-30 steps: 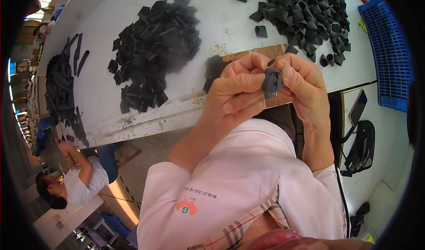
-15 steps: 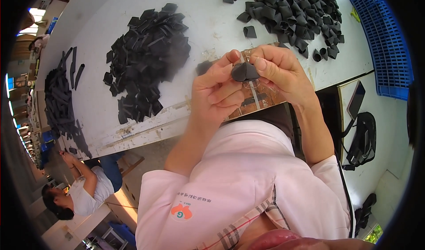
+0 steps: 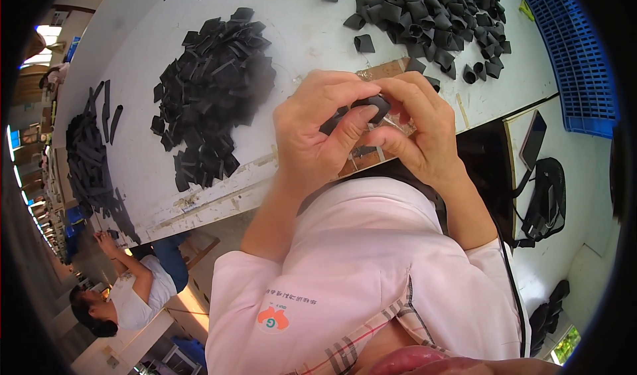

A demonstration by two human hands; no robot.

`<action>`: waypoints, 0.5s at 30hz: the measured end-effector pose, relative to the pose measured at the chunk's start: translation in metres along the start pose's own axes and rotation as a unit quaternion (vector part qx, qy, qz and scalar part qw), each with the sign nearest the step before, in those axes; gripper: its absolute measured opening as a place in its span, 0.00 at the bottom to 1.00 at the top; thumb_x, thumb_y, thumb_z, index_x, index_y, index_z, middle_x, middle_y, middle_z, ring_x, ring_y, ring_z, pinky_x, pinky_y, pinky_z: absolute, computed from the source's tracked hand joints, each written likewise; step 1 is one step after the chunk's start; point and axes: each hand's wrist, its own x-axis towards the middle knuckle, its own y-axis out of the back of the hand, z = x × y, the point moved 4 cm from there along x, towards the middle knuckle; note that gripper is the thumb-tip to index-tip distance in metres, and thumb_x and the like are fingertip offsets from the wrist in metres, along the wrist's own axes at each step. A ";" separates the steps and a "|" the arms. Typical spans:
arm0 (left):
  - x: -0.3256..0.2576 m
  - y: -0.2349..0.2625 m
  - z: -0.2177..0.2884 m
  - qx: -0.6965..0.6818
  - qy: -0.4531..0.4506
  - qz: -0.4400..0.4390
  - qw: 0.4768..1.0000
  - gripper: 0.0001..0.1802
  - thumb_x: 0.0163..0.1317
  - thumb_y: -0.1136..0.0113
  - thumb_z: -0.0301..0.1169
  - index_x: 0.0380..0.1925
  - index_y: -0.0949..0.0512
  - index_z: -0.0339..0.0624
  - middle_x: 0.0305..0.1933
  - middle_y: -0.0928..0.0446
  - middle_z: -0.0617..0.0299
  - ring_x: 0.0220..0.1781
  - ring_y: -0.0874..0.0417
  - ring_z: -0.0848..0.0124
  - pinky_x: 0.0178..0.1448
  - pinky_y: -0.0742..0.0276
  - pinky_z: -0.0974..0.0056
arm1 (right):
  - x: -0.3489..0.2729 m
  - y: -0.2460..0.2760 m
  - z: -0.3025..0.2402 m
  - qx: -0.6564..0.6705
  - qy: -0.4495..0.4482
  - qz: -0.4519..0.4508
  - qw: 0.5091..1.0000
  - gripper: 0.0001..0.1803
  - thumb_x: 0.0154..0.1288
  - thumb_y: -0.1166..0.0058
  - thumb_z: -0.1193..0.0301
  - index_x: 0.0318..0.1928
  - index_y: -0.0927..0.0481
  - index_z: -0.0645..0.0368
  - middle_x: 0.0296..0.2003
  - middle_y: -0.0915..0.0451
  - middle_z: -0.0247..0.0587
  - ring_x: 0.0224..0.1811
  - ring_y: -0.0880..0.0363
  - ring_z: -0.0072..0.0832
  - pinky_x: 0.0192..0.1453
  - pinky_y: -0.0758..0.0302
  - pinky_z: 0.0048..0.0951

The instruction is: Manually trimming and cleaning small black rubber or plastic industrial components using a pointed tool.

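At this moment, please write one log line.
left hand: holding dark piece; right hand: at its edge; black pile: table's left; blue crate: far right

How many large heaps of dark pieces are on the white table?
3: far-left heap, centre-left heap, upper-right heap. Left hand and right hand may hide others.

Right thumb (image 3: 395, 143) now off black piece (image 3: 379, 103)

The left forearm (image 3: 275, 202) and right forearm (image 3: 468, 202) angle inward. The left hand (image 3: 315, 123) pinches, thumb toward fingers; the right hand (image 3: 424, 126) arches just beside it, thumb extended leftward.
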 end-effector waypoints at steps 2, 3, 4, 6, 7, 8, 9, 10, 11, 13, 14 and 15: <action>-0.003 -0.002 -0.001 -0.036 0.025 0.000 0.999 0.08 0.51 0.41 0.21 0.33 0.22 0.37 0.33 0.24 0.56 0.32 0.24 0.71 0.37 0.28 0.72 | 0.002 -0.002 -0.008 -0.010 0.029 0.000 1.000 0.19 0.45 0.36 0.65 0.36 0.25 0.61 0.26 0.28 0.37 0.21 0.29 0.26 0.22 0.31 0.23; -0.006 -0.001 -0.001 -0.063 0.042 0.036 0.996 0.07 0.52 0.41 0.21 0.33 0.22 0.36 0.33 0.24 0.56 0.32 0.24 0.71 0.37 0.29 0.72 | 0.003 -0.002 -0.010 -0.010 0.028 0.000 1.000 0.19 0.45 0.36 0.65 0.36 0.25 0.61 0.26 0.28 0.37 0.21 0.29 0.26 0.22 0.31 0.23; -0.008 0.000 -0.003 -0.090 0.060 0.071 0.992 0.06 0.52 0.42 0.21 0.32 0.23 0.35 0.33 0.24 0.57 0.33 0.24 0.71 0.38 0.29 0.71 | 0.004 -0.003 -0.010 -0.004 0.011 -0.004 1.000 0.18 0.44 0.36 0.67 0.36 0.25 0.61 0.26 0.28 0.37 0.20 0.29 0.26 0.22 0.31 0.23; -0.013 0.003 -0.009 -0.153 0.073 0.098 0.981 0.05 0.53 0.43 0.21 0.32 0.23 0.34 0.34 0.24 0.57 0.33 0.24 0.72 0.39 0.29 0.71 | 0.006 -0.003 -0.012 0.001 -0.007 -0.008 1.000 0.17 0.43 0.35 0.69 0.35 0.25 0.61 0.25 0.29 0.37 0.20 0.29 0.26 0.22 0.31 0.23; -0.015 0.005 -0.013 -0.215 0.084 0.125 0.965 0.05 0.54 0.43 0.21 0.31 0.23 0.33 0.34 0.24 0.57 0.33 0.24 0.72 0.39 0.29 0.71 | 0.007 -0.004 -0.013 0.023 -0.032 -0.010 0.999 0.15 0.43 0.36 0.72 0.34 0.24 0.61 0.25 0.29 0.37 0.20 0.29 0.26 0.22 0.31 0.23; -0.017 0.007 -0.015 -0.259 0.089 0.122 0.954 0.06 0.56 0.45 0.23 0.33 0.25 0.32 0.34 0.25 0.52 0.37 0.25 0.68 0.48 0.31 0.64 | 0.008 -0.005 -0.013 0.045 -0.057 -0.014 0.997 0.13 0.44 0.37 0.74 0.32 0.24 0.62 0.24 0.28 0.37 0.20 0.29 0.26 0.22 0.31 0.23; -0.020 0.007 -0.018 -0.259 0.090 0.122 0.954 0.06 0.56 0.45 0.23 0.33 0.25 0.32 0.34 0.25 0.52 0.37 0.25 0.68 0.48 0.31 0.64 | 0.008 -0.006 -0.013 0.045 -0.057 -0.014 0.997 0.13 0.44 0.37 0.74 0.32 0.24 0.62 0.24 0.28 0.37 0.20 0.29 0.26 0.22 0.31 0.23; -0.023 0.007 -0.022 -0.300 0.105 0.128 0.939 0.06 0.56 0.45 0.23 0.33 0.25 0.32 0.35 0.25 0.52 0.38 0.25 0.67 0.48 0.31 0.64 | 0.009 -0.008 -0.011 0.049 -0.072 -0.015 0.996 0.11 0.44 0.38 0.76 0.31 0.24 0.62 0.23 0.28 0.37 0.20 0.29 0.27 0.22 0.32 0.23; -0.026 0.006 -0.026 -0.341 0.121 0.134 0.923 0.06 0.56 0.45 0.23 0.34 0.26 0.32 0.35 0.25 0.52 0.38 0.25 0.67 0.49 0.31 0.64 | 0.009 -0.009 -0.008 0.052 -0.087 -0.017 0.995 0.09 0.45 0.39 0.77 0.30 0.24 0.62 0.22 0.28 0.37 0.20 0.29 0.27 0.23 0.32 0.23; -0.030 0.004 -0.028 -0.331 0.131 0.130 0.926 0.07 0.56 0.46 0.23 0.34 0.26 0.32 0.35 0.25 0.52 0.38 0.25 0.67 0.49 0.31 0.64 | 0.005 -0.011 -0.001 0.045 -0.054 -0.001 0.998 0.08 0.45 0.40 0.78 0.29 0.24 0.62 0.22 0.28 0.37 0.20 0.29 0.27 0.23 0.32 0.23; -0.030 0.002 -0.028 -0.322 0.142 0.126 0.928 0.07 0.57 0.46 0.23 0.35 0.26 0.32 0.36 0.25 0.52 0.38 0.25 0.67 0.49 0.31 0.65 | 0.002 -0.011 0.001 0.036 -0.023 0.013 0.999 0.07 0.45 0.40 0.79 0.29 0.24 0.63 0.22 0.27 0.37 0.20 0.29 0.28 0.23 0.32 0.23; -0.029 0.002 -0.025 -0.323 0.142 0.127 0.927 0.07 0.57 0.46 0.23 0.35 0.26 0.32 0.36 0.25 0.52 0.38 0.25 0.67 0.49 0.31 0.65 | 0.001 -0.012 0.004 0.035 -0.023 0.013 0.999 0.07 0.45 0.40 0.79 0.29 0.24 0.63 0.22 0.27 0.37 0.20 0.29 0.28 0.23 0.32 0.23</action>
